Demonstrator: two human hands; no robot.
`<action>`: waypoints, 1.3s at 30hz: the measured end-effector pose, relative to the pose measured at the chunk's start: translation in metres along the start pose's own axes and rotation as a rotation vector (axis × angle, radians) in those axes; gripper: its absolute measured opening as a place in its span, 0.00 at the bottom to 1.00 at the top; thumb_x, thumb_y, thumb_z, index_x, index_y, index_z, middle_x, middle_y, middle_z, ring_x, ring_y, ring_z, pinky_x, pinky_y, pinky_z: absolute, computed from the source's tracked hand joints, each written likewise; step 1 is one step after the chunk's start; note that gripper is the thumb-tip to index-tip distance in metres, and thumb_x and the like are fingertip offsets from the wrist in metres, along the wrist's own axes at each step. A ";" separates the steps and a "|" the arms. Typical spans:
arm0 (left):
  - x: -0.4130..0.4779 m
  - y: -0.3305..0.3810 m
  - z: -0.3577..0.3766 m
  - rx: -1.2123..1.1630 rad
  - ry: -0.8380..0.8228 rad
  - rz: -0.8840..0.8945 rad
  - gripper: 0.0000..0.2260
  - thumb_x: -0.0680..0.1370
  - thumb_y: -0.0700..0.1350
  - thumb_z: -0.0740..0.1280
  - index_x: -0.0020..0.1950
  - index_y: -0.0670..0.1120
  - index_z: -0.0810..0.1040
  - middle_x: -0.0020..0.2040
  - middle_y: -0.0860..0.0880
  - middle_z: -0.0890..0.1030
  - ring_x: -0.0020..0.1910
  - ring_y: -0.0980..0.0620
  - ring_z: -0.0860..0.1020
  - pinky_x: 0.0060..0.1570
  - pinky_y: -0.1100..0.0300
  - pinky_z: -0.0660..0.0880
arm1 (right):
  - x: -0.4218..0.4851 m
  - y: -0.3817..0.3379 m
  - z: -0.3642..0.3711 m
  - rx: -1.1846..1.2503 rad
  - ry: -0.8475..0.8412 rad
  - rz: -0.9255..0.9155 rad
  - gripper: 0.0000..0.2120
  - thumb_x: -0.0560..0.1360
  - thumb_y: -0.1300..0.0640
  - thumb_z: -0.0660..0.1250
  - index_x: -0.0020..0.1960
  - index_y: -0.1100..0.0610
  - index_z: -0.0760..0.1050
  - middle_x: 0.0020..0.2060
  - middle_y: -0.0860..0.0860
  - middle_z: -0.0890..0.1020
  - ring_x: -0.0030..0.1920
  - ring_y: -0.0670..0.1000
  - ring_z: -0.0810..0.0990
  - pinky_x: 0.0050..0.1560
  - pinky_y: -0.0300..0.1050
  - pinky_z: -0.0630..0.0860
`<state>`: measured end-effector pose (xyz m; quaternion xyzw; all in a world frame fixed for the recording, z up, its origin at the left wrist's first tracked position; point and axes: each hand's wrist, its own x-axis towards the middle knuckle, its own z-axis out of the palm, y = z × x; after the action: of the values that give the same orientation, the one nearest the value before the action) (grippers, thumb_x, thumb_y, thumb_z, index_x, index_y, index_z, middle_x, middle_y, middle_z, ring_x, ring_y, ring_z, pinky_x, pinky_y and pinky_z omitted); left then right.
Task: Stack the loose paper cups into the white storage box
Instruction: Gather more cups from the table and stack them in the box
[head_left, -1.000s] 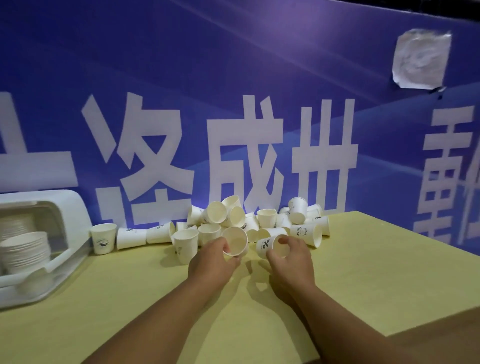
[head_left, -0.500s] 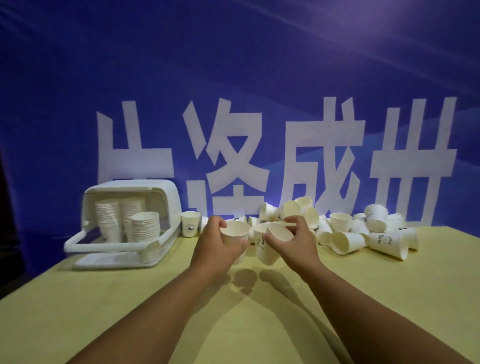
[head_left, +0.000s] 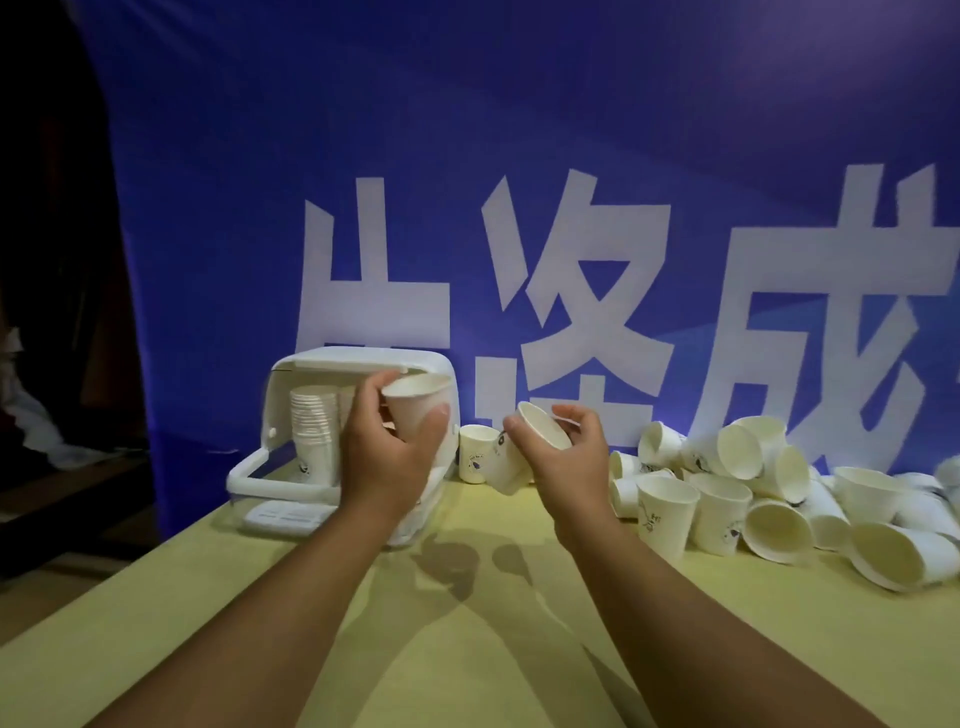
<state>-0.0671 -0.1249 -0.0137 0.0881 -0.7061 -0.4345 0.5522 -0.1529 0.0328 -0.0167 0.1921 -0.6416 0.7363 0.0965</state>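
"Where were the hands at that moment?"

"Both were raised over the yellow table (head_left: 467, 649), straight ahead of me. My left hand (head_left: 387, 457) sat at about eleven o'clock, fingers and thumb curled round one paper cup (head_left: 415, 402), its mouth up and a little tilted. It hung right before the open face of the white storage box (head_left: 363, 358) and overlapped it in my view. I couldn't tell whether cup and box touched."

"And the right?"

"My right hand (head_left: 566, 457) was at about one o'clock, thumb and fingertips gripping a second cup (head_left: 540, 428) by its rim. That cup leaned, showing me its inside, with its base pointing toward seven o'clock. The two held cups were near each other but apart."

"What was in the box?"

"A tall nested stack (head_left: 311, 431) stood upright in its left part, at nine o'clock from my left hand. Whatever lay behind that hand was hidden. The box's front frame (head_left: 249, 475) sat low, at eight o'clock from the hand, close to the table."

"And the loose ones?"

"One upright cup (head_left: 475, 460) stood on the table between the box and the cup in my right hand, in front of the blue banner (head_left: 467, 156). The loose pile (head_left: 753, 488) lay at two to three o'clock, well apart from the box. Most of its cups were tipped on their sides, and a few stood upright at its near edge."
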 end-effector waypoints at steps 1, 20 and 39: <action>0.010 -0.003 -0.002 -0.013 0.023 -0.006 0.26 0.76 0.55 0.75 0.71 0.55 0.71 0.60 0.55 0.79 0.55 0.54 0.79 0.47 0.64 0.76 | 0.005 0.001 0.010 0.027 0.006 0.008 0.30 0.67 0.43 0.79 0.63 0.43 0.69 0.55 0.43 0.75 0.53 0.48 0.77 0.48 0.46 0.82; 0.051 -0.071 -0.021 0.062 -0.070 -0.123 0.28 0.75 0.51 0.77 0.72 0.58 0.71 0.61 0.59 0.79 0.59 0.59 0.78 0.54 0.56 0.78 | 0.059 0.012 0.100 0.276 0.084 0.001 0.32 0.66 0.40 0.79 0.64 0.42 0.68 0.56 0.44 0.76 0.55 0.50 0.78 0.53 0.46 0.82; 0.037 -0.078 -0.032 0.058 -0.231 -0.214 0.26 0.75 0.56 0.59 0.74 0.61 0.69 0.57 0.58 0.82 0.55 0.59 0.80 0.52 0.56 0.76 | 0.047 0.014 0.117 -0.193 -0.258 -0.180 0.36 0.71 0.39 0.75 0.75 0.44 0.67 0.68 0.45 0.74 0.62 0.48 0.76 0.60 0.52 0.80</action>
<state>-0.0815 -0.2106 -0.0429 0.1283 -0.7637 -0.4773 0.4152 -0.1829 -0.0890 0.0017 0.3314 -0.6966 0.6289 0.0972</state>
